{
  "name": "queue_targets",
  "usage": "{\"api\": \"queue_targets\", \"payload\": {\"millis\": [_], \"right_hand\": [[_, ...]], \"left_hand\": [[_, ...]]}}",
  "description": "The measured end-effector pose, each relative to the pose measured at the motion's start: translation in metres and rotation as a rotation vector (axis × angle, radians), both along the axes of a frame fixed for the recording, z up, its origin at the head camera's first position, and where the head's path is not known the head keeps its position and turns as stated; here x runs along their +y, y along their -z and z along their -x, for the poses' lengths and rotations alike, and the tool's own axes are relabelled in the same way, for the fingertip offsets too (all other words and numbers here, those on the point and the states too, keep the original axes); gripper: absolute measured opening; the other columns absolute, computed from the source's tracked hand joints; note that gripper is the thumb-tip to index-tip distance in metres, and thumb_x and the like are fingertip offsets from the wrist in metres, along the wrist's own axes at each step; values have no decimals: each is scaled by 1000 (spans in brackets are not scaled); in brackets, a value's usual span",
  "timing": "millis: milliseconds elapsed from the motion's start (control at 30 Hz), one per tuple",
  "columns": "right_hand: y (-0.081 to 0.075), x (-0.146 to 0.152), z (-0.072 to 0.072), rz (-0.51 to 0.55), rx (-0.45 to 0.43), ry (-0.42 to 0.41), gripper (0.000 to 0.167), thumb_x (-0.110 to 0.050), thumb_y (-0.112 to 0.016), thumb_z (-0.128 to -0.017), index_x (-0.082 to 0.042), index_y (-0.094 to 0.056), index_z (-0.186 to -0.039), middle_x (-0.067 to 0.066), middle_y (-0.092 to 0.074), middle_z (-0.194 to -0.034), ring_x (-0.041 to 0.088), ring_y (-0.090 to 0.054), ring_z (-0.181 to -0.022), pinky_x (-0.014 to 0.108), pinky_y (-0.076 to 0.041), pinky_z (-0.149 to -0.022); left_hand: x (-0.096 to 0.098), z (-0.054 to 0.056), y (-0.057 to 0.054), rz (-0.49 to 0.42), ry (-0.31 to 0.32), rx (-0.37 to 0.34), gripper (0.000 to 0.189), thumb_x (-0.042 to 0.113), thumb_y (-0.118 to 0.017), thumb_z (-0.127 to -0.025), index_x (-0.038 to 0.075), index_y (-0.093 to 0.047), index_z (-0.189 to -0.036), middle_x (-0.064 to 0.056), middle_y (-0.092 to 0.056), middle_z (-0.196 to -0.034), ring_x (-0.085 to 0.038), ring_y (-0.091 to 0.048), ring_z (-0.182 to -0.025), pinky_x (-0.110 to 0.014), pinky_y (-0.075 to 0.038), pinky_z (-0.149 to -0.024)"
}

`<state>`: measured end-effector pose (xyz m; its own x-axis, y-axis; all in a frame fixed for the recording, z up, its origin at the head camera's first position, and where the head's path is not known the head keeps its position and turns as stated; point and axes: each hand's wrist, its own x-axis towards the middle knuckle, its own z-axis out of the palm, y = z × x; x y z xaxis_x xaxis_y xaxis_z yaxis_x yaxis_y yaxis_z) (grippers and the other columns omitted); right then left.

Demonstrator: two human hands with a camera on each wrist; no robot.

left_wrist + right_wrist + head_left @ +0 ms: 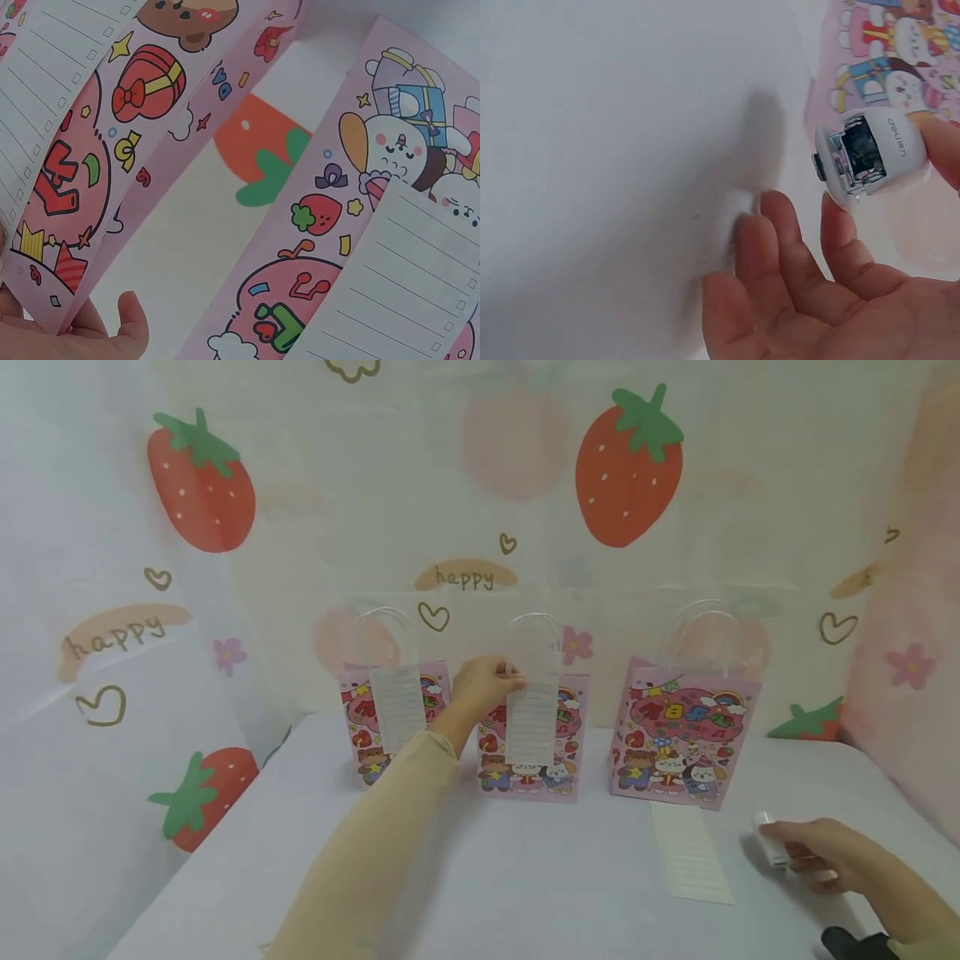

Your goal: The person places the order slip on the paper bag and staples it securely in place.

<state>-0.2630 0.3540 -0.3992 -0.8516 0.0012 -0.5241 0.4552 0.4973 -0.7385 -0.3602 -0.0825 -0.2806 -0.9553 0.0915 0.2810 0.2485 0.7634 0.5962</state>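
Observation:
My left hand point(486, 683) is at the top left corner of the middle pink gift bag point(491, 781), pinching its upper edge beside a lined paper strip point(532, 722). The left wrist view shows fingers behind the bag's corner; the thumb's full contact is hidden. My right hand point(840, 856) holds a small white stapler point(896, 150) above the table at the right, between thumb and index finger. The other fingers are loosely bent beneath it. A loose lined paper strip point(692, 852) lies flat to the left of that hand.
To the left stands another gift bag point(360, 718) with a lined strip point(398, 706) on its front. A third bag point(678, 735) stands at the right, its front uncovered. All have white handles. A strawberry-printed cloth point(555, 560) hangs behind the white table point(540, 877).

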Motion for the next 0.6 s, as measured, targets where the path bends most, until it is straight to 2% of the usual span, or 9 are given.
{"api": "queue_targets", "payload": {"millis": [100, 233, 333, 467, 533, 600], "right_hand": [[-2, 1, -2, 54, 13, -28, 78, -44, -55, -94, 22, -28, -125, 18, -57, -103, 29, -56, -96, 49, -48, -82], [-6, 2, -7, 175, 8, -44, 75, -44, -52, -96, 20, -26, -126, 9, -63, -99, 22, -60, -91, 47, -49, -83], [-8, 3, -9, 285, 6, -62, 59, -40, -49, -99, 12, -36, -122, 4, -70, -94, 18, -66, -88, 42, -49, -81], [-13, 3, -10, 408, 25, -125, 33, -35, -45, -103, -4, -50, -114, 2, -73, -97, 16, -68, -89, 36, -50, -77], [-17, 2, -10, 433, 42, -140, 28, -33, -44, -103, -8, -52, -112, 2, -73, -97, 16, -68, -88, 35, -51, -76], [-19, 0, -9, 429, 57, -123, 32, -33, -44, -103, -5, -48, -116, 1, -72, -97, 16, -67, -88, 36, -51, -77]], "left_hand": [[1, 0, 0, 3, -2, 1, 20, 31, -71, -89, 13, -71, -96, -1, -71, -105, -19, -62, -99, -35, -45, -87], [3, -1, 0, 3, 0, -7, 20, 32, -71, -89, 13, -70, -97, -1, -71, -107, -19, -63, -101, -35, -45, -86], [3, -2, 0, -1, 7, -14, 21, 32, -71, -89, 13, -70, -97, -2, -71, -108, -19, -62, -102, -35, -45, -86], [3, -2, 0, 6, -3, -8, 22, 33, -71, -89, 12, -70, -95, -1, -71, -107, -18, -61, -96, -34, -44, -84], [2, -2, 0, 10, -7, -1, 22, 33, -71, -89, 12, -70, -95, -1, -71, -107, -18, -61, -95, -34, -43, -83], [2, -1, 0, 13, -11, 3, 22, 33, -71, -89, 12, -70, -95, -1, -71, -107, -18, -61, -95, -34, -43, -84]]}}
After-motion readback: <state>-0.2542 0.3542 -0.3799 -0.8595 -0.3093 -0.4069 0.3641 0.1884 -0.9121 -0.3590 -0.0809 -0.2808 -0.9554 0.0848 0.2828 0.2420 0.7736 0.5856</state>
